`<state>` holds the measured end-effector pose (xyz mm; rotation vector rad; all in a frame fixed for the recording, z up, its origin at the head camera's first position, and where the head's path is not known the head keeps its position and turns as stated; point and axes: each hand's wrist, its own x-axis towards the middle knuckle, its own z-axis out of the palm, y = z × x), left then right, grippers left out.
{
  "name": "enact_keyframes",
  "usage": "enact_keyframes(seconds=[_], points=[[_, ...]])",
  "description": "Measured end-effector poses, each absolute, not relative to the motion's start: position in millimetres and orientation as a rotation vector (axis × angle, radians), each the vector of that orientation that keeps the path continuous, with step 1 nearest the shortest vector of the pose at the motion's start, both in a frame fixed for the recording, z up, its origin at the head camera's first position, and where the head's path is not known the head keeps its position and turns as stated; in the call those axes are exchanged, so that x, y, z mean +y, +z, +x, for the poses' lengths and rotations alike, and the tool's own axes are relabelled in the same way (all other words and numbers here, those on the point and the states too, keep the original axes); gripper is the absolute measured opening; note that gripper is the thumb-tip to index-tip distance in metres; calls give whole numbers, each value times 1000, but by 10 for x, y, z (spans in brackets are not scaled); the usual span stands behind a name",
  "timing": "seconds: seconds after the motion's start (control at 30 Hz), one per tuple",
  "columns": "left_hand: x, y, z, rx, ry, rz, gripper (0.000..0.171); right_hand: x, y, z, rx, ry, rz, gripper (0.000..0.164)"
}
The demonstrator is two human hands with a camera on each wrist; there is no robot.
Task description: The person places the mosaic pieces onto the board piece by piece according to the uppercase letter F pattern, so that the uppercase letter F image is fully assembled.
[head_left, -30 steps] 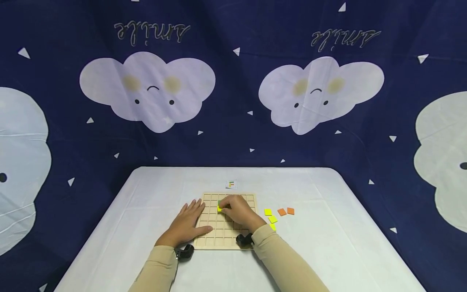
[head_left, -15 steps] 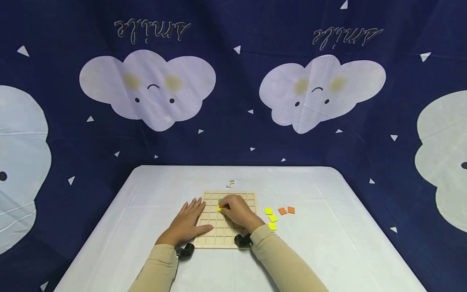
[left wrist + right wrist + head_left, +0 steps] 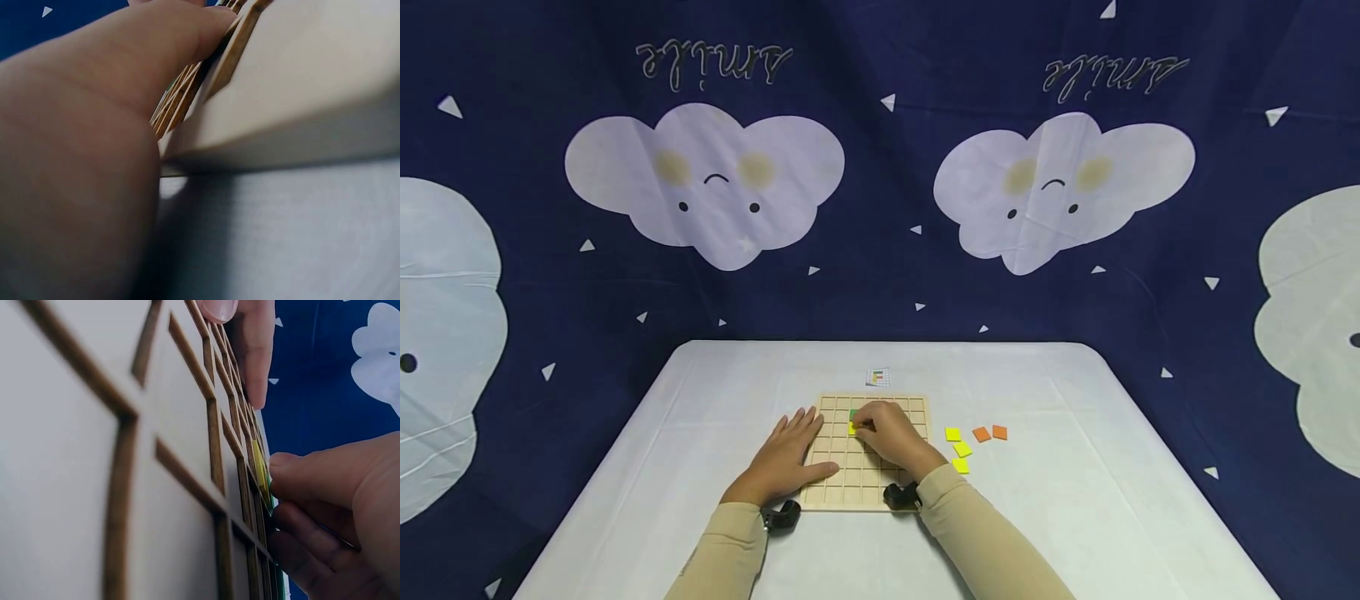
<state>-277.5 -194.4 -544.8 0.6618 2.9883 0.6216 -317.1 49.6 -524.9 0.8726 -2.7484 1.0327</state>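
A pale wooden grid board [image 3: 842, 492] lies on the white table. My left hand [image 3: 784, 460] rests spread on its left edge, thumb reaching over the cells; in the left wrist view the thumb [image 3: 181, 31] lies over the rim. My right hand [image 3: 891, 435] is over the upper middle, thumb and curled fingers pinching at a yellow tile [image 3: 852, 429] in the grid. From the right wrist, the thumb tip [image 3: 284, 459] is right at this yellow tile [image 3: 259, 464]. A green tile [image 3: 853, 413] sits directly beyond it, partly hidden by the fingers.
Three loose yellow tiles [image 3: 962, 450] lie right of the board, with two orange tiles [image 3: 982, 434] farther right. Behind the board is a small printed pattern card [image 3: 877, 377]. A dark blue cloth with clouds [image 3: 880, 283] hangs behind the table.
Both hands stay almost in place. A little less of the yellow tile shows beside the right fingers than a second ago; the head view has shifted slightly.
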Motion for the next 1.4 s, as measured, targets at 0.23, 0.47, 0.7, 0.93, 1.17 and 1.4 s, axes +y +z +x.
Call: enact_keyframes(seconds=[0.23, 0.47, 0.7, 0.93, 1.17, 1.4], points=[[-1928, -5431, -2776, 2990, 622, 666, 103, 573, -5184, -3142, -2765, 1137, 811, 13], [-1887, -5432, -2785, 2985, 636, 659, 104, 848, -5065, -3131, -2700, 1243, 785, 19], [-1875, -5437, -2789, 2991, 610, 641, 104, 1364, -4958, -3183, -2706, 1210, 583, 19], [-1896, -5437, -2779, 2983, 636, 638, 105, 1907, -5030, -3170, -2858, 1095, 422, 21], [-1949, -5454, -2760, 2990, 642, 641, 105, 2055, -5187, -3071, -2948, 1091, 426, 31], [-1937, -5462, -2763, 2985, 669, 661, 105, 1995, -5243, -3047, -2921, 1078, 361, 23]])
